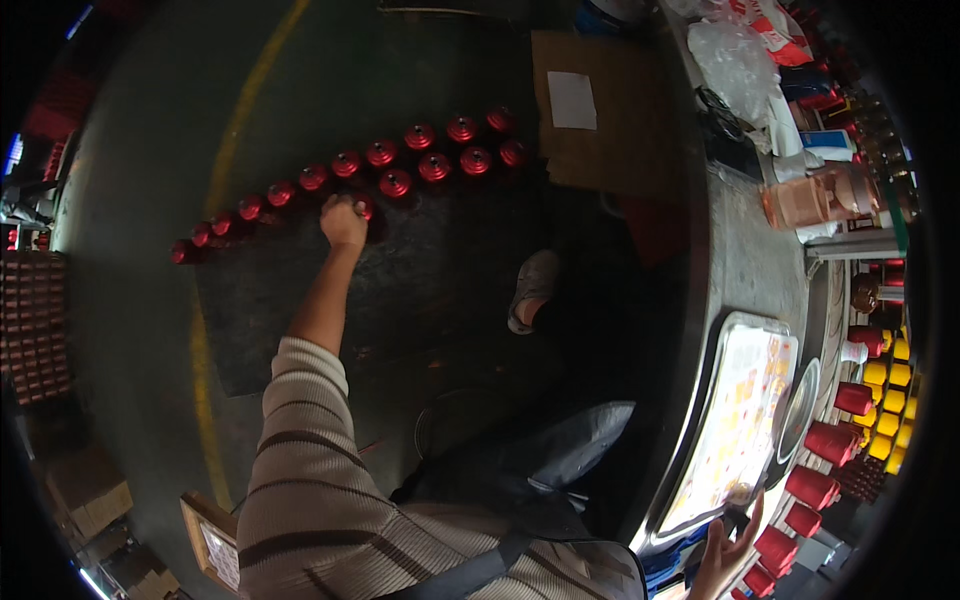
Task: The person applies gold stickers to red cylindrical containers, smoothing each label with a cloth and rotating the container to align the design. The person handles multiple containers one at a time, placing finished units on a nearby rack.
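Reaching down to the left, my left hand (345, 222) is closed on a red round part (364, 209) at the near end of a row. Two slanting rows of similar red stepped parts stand on or beside a dark mat (280, 310) on the floor; one of them is this red part (395, 183), with a small pin at its top centre. At the lower right, my right hand (730, 558) has its fingers apart beside the workbench edge, close to a bright sheet in a metal-rimmed tray (738, 318). I see nothing held in it.
Brown cardboard (615, 120) with a white paper lies beyond the rows. The grey workbench (740, 250) runs along the right, with plastic bags (735, 70) and a clear brownish container (820, 197). Red parts (830, 443) and yellow parts (885, 422) stand farther right. A wooden frame (212, 540) is at lower left.
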A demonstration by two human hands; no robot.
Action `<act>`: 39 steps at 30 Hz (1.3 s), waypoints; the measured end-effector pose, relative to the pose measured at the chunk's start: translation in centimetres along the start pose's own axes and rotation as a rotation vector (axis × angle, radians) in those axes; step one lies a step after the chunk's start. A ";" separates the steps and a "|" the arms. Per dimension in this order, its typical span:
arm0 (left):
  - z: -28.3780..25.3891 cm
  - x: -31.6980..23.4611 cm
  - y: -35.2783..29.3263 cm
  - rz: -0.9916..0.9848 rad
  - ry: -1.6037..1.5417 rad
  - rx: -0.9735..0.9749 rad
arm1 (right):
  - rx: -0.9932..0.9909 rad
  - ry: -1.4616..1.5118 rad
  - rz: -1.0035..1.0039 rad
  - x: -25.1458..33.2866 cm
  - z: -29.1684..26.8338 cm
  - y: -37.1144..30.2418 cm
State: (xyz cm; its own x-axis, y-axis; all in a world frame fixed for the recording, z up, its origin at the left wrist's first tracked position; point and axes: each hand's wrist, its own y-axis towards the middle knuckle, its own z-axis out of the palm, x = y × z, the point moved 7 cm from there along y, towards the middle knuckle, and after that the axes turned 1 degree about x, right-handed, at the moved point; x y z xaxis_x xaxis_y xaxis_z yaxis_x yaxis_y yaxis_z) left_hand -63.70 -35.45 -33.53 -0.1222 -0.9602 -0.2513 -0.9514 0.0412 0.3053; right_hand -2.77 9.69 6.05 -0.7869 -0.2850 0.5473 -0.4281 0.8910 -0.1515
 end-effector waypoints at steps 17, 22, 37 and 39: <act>12.4 7.9 5.1 -0.314 -0.076 0.097 | -0.125 -0.056 0.209 0.9 -1.1 -1.8; -2.6 -27.9 3.2 0.049 -1.359 0.168 | -0.371 0.094 0.318 -3.9 -2.9 -8.3; -44.4 -96.6 -61.7 1.386 -1.262 1.184 | -0.951 0.517 0.278 -23.4 -15.1 -20.9; -44.3 -100.7 -64.3 1.256 -1.227 1.071 | -0.988 0.647 0.247 -24.1 -13.0 -22.7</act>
State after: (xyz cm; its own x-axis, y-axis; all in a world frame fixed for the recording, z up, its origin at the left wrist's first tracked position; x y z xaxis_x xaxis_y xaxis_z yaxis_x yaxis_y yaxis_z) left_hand 22.27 46.30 12.86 -0.3524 0.3450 -0.8699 0.0904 0.9378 0.3353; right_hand 31.70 0.98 7.02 -0.3106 -0.0907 0.9462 0.4495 0.8631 0.2303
